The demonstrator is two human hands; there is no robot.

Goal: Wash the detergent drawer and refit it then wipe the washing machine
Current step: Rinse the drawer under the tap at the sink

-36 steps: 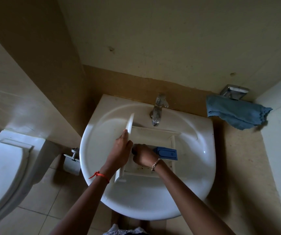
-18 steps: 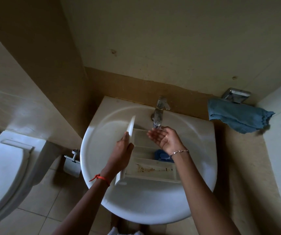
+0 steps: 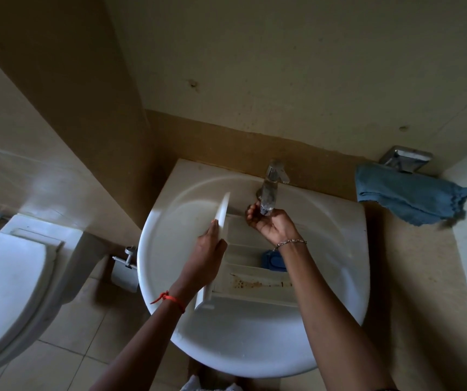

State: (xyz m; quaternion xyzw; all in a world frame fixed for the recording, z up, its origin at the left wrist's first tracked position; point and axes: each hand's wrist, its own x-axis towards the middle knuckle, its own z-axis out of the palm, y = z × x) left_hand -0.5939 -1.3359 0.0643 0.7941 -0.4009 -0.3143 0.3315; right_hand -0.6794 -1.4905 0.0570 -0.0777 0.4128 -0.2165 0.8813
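A white detergent drawer point(image 3: 250, 279) lies in the round white basin point(image 3: 336, 235), its front panel to the left. Brown stains mark its near compartment, and a blue insert point(image 3: 272, 259) sits in it. My left hand point(image 3: 202, 259) grips the drawer's front panel from the left. My right hand point(image 3: 271, 221) is cupped, palm up, directly under the spout of the chrome tap point(image 3: 271, 187), apart from the drawer. No running water is clearly visible.
A blue cloth point(image 3: 407, 197) hangs from a chrome holder point(image 3: 405, 159) on the wall at the right. A white toilet point(image 3: 9, 280) stands at the left, with a paper roll holder point(image 3: 123, 270) between it and the basin. Tiled floor lies below.
My right hand left the inside of the drawer, rose and moved back under the tap spout, turning palm up. My left hand kept its hold on the front panel.
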